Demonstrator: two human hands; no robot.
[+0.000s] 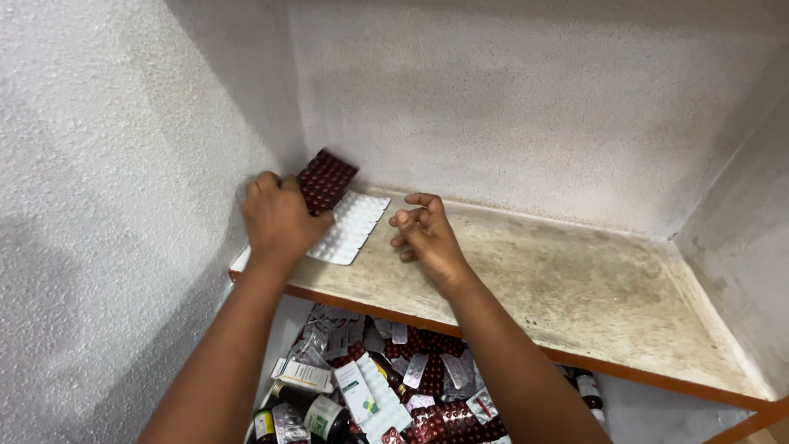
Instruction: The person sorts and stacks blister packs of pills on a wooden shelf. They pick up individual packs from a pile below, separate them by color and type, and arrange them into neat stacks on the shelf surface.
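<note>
- The left hand (pixel 278 220) is closed around a dark red pill strip (pixel 326 180), fingers curled over its lower end, at the left end of the shelf (pixel 575 288).
- That red strip tilts up and away from the hand, its far end close to the corner where the left wall (pixel 107 205) meets the back wall (pixel 526 99).
- A white pill strip (pixel 353 226) lies flat on the shelf just right of the left hand; its near left corner is tucked under that hand.
- The right hand (pixel 425 237) rests on the shelf just right of the white strip, fingers loosely curled and apart, holding nothing; its fingertips are next to the strip's right edge, and whether they touch it cannot be told.
- The shelf is a worn, stained board with an orange front edge, running from the left wall to the right wall (pixel 740 238).
- Below the shelf's front edge, between the two forearms, sits a pile of medicine packs (pixel 386 378): silver and red pill strips, a few small boxes and some dark bottles, all jumbled together.
- One more dark bottle (pixel 588 390) shows under the shelf, right of the right forearm.
</note>
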